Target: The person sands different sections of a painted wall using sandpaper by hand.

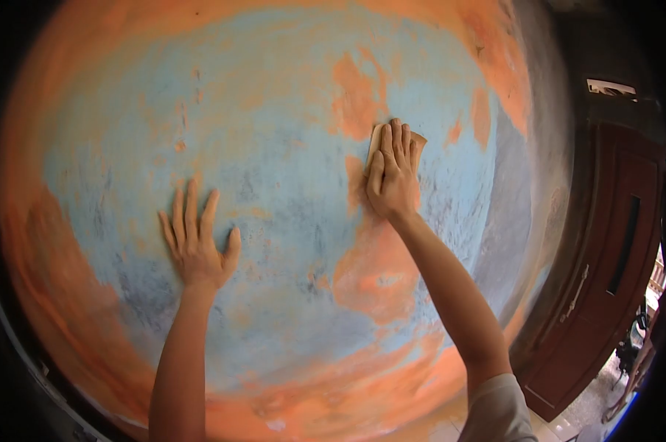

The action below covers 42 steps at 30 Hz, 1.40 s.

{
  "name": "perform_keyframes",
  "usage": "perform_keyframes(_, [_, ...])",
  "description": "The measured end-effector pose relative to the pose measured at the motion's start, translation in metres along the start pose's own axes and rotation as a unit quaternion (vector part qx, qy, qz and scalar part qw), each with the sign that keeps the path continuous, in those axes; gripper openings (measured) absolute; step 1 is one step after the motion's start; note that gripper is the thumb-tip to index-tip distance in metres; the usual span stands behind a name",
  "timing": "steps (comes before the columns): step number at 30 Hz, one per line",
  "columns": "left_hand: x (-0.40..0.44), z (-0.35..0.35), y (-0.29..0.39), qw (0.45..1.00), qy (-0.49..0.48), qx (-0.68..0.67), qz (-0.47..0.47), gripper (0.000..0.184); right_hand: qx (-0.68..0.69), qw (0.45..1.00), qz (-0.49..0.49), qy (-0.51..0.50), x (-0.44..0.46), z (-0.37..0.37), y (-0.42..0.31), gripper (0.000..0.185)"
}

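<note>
In the head view, a wall [289, 169] fills most of the scene, patchy with pale blue and orange paint. My left hand [199, 247] lies flat against it with fingers spread, holding nothing. Farther right and higher up, my right hand [394, 173] presses a tan sheet of sandpaper [418, 141] to the surface. Its fingers are held together over the sheet, whose edges show on both sides of them. An orange patch [359, 96] lies just above and left of the sandpaper.
To the right, a dark red-brown door [605, 272] with a long handle [575, 293] stands at an angle. Dark items and bright light show beyond it at the lower right. A strip of tiled floor [443, 427] appears below the wall.
</note>
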<state>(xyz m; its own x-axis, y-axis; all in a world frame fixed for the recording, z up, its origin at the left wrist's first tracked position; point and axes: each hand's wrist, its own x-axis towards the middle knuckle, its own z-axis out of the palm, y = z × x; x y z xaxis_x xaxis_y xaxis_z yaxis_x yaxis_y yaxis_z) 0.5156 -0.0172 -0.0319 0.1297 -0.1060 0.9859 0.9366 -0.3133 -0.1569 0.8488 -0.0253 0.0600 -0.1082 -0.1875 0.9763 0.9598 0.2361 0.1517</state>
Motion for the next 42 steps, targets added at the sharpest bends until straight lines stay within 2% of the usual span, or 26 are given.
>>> perform_keyframes(2, [0.001,-0.001,0.000,1.000,0.002,0.005,0.002,0.058,0.019,0.999,-0.032,-0.040,0.023,-0.008,0.011,0.050])
perform_keyframes(4, [0.002,-0.001,0.001,1.000,-0.006,0.007,0.001,0.058,0.009,0.999,-0.012,-0.031,0.046,-0.001,0.019,0.051])
perform_keyframes(6, [0.000,0.000,0.002,1.000,-0.002,0.006,-0.004,0.058,-0.002,0.997,0.070,0.013,0.052,0.009,0.009,0.052])
perform_keyframes(8, [0.000,-0.002,0.001,1.000,-0.005,0.007,-0.002,0.058,0.007,0.997,0.062,0.040,0.027,0.012,-0.004,0.051])
perform_keyframes(11, [-0.002,-0.004,0.003,1.000,-0.008,0.005,-0.004,0.059,-0.018,0.999,-0.026,-0.018,-0.002,-0.002,-0.003,0.048])
perform_keyframes(14, [0.002,-0.002,0.001,1.000,-0.007,0.002,0.004,0.059,-0.007,0.999,-0.032,-0.010,0.025,-0.006,0.012,0.047])
perform_keyframes(19, [-0.001,-0.003,0.003,1.000,-0.012,-0.006,-0.008,0.058,-0.035,0.998,0.029,0.033,0.021,0.003,-0.005,0.047])
perform_keyframes(22, [-0.004,-0.002,0.004,1.000,-0.008,-0.004,-0.014,0.059,-0.039,0.999,-0.001,0.009,-0.014,-0.003,-0.015,0.048])
perform_keyframes(23, [-0.005,-0.004,0.005,1.000,-0.014,-0.005,-0.011,0.059,-0.024,0.999,-0.024,-0.029,-0.018,-0.010,-0.009,0.048])
perform_keyframes(26, [0.000,-0.002,0.003,1.000,0.000,-0.002,-0.002,0.058,0.003,0.996,-0.071,-0.056,0.012,-0.008,0.016,0.050])
perform_keyframes(28, [0.001,0.000,0.004,1.000,0.010,-0.007,-0.010,0.056,-0.009,0.998,0.056,-0.010,0.045,-0.004,0.019,0.050])
perform_keyframes(30, [0.000,-0.001,0.004,1.000,0.009,-0.004,-0.010,0.056,-0.003,0.996,0.093,-0.002,0.046,0.003,0.013,0.050])
perform_keyframes(33, [0.001,-0.001,0.004,1.000,0.013,-0.006,-0.008,0.056,-0.032,0.998,0.054,0.000,0.023,-0.002,0.010,0.049])
perform_keyframes(35, [-0.003,-0.002,0.006,1.000,0.008,-0.007,-0.012,0.057,-0.040,0.998,-0.035,-0.023,-0.011,-0.010,0.014,0.048])
perform_keyframes(38, [0.004,0.000,0.003,1.000,0.013,0.002,0.003,0.058,-0.055,0.996,-0.063,-0.039,0.014,-0.015,0.024,0.048])
perform_keyframes(42, [0.001,-0.005,0.007,1.000,-0.004,0.004,-0.003,0.056,-0.044,0.999,-0.010,-0.024,0.035,-0.008,0.022,0.048])
